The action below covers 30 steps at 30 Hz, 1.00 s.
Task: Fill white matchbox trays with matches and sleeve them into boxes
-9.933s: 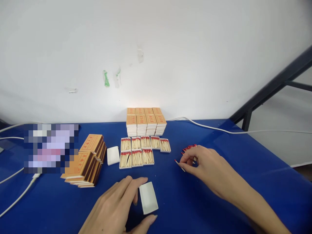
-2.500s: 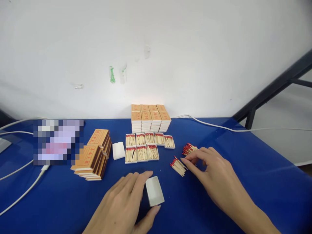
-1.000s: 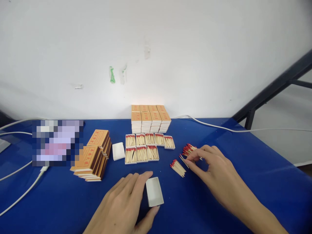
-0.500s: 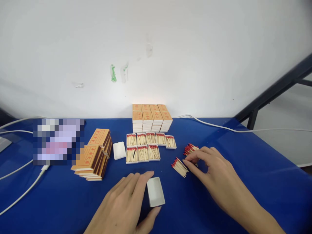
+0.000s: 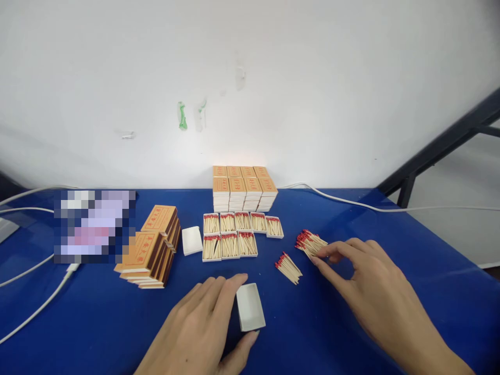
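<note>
My left hand (image 5: 203, 328) rests on the blue table (image 5: 351, 323) with thumb and fingers round an empty white matchbox tray (image 5: 250, 307). My right hand (image 5: 367, 281) reaches to a loose pile of red-tipped matches (image 5: 310, 241), thumb and forefinger pinched at the pile's near end. A small gathered bundle of matches (image 5: 288, 267) lies apart, between the tray and the pile. Whether the fingers hold a match is hidden.
Several filled match trays (image 5: 239, 235) lie in two rows, with stacked closed matchboxes (image 5: 242, 187) behind them. Another empty white tray (image 5: 191, 240) sits beside a leaning stack of orange sleeves (image 5: 150, 247). White cables (image 5: 35, 307) cross the table's left and back.
My right hand has drawn back from the small bundle to the larger pile on the right. Over ten seconds the bundle has grown from a single match. The left hand has stayed on the tray.
</note>
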Available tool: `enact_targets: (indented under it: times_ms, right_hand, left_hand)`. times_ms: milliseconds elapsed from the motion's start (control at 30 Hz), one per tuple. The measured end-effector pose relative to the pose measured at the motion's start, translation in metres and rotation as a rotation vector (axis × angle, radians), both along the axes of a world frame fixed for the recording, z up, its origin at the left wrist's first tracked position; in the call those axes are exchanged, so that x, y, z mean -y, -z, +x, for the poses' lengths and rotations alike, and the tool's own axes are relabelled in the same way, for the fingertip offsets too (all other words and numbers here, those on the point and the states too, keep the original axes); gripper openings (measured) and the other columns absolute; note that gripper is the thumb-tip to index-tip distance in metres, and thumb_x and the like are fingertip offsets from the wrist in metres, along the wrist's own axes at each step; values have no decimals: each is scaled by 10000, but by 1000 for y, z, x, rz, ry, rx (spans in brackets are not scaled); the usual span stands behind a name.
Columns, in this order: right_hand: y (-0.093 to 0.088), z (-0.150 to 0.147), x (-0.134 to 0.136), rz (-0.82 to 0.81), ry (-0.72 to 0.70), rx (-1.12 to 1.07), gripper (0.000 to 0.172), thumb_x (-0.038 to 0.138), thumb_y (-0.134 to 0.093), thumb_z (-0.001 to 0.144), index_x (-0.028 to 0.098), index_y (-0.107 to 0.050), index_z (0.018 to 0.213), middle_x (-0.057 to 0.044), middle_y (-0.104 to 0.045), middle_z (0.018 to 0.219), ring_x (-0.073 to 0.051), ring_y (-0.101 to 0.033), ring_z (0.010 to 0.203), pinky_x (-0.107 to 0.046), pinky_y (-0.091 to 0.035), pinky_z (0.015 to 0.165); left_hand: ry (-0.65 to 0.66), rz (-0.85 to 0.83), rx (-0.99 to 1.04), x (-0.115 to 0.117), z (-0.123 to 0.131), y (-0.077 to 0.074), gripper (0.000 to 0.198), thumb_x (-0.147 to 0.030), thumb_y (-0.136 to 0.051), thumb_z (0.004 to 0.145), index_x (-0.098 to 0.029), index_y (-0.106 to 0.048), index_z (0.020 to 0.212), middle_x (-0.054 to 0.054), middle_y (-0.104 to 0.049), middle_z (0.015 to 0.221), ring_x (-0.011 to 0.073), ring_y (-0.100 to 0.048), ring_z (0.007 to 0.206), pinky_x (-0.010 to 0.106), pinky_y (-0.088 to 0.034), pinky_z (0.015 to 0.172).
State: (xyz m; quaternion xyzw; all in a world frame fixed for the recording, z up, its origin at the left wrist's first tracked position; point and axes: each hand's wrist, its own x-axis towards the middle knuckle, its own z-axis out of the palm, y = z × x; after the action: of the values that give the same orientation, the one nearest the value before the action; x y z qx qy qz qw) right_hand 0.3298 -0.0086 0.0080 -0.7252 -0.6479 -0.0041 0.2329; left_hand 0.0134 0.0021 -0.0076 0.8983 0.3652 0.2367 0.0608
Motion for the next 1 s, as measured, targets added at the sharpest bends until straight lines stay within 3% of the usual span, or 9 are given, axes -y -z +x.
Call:
enact_targets:
  times_ms: [200, 467, 667, 767, 1000]
  right_hand:
    - [4, -6, 1, -63, -16, -37, 419, 642, -555, 1055, 308, -754, 899, -74, -721, 933, -327, -603, 959, -455, -493, 771]
    - [-2, -21, -7, -123, -105, -107, 229, 463, -650, 1055, 312, -734, 905, -41, -722, 960, -304, -616, 977, -444, -508, 848]
    - [-2, -16, -8, -133, -95, -126, 236, 521, -693, 1030, 317, -754, 928, -34, -727, 950, -297, -618, 969, -438, -493, 847]
    - [-2, -14, -8, -143, -90, -133, 251, 537, -693, 1026, 315, -759, 929, -40, -738, 963, -303, -617, 979, -432, -495, 833]
    - [-7, -15, -11, -99, -68, -106, 311, 553, -675, 1033, 294, -765, 885, -67, -741, 944, -315, -616, 980, -436, -502, 813]
  left_hand:
    - [7, -64, -4, 1, -4, 2, 626, -331, -744, 1022, -197, -449, 1558, 118, -794, 1163, 316, -828, 1029, 381, -704, 675]
    - [7, -40, -5, -1, -3, 3, 612, -346, -718, 1037, -188, -451, 1566, 103, -798, 1085, 302, -834, 949, 377, -699, 660]
    - [-8, 14, 34, 0, 2, -1, 427, -390, -565, 1119, -169, -511, 1480, 131, -810, 1089, 283, -844, 865, 360, -686, 602]
    - [-10, 3, 23, 1, 1, 0, 463, -383, -594, 1105, -169, -500, 1505, 113, -810, 1048, 280, -838, 830, 382, -698, 633]
    - [0, -61, -26, 1, -4, 5, 647, -339, -743, 1020, -189, -450, 1576, 115, -805, 1127, 313, -838, 968, 393, -708, 681]
